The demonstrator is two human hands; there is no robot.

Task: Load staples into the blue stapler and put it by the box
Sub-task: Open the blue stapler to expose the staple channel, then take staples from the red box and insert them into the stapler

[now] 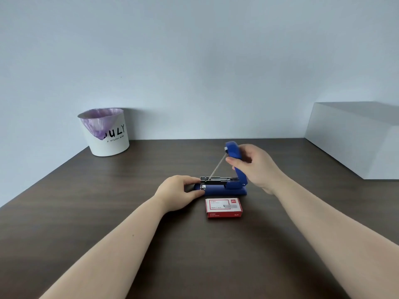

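Observation:
The blue stapler (224, 189) lies on the dark wooden table (108, 212), its top cover swung up nearly upright and the metal staple channel exposed, with the spring stretched between cover and channel. My left hand (179, 192) grips the stapler's front end, pinning the base down. My right hand (257, 167) holds the raised blue cover from the right. A small red and white staple box (224, 207) lies closed just in front of the stapler, close to its base.
A white bin (108, 134) with a purple bag liner stands at the back left against the wall. A large white box-like block (356, 139) sits at the back right edge of the table.

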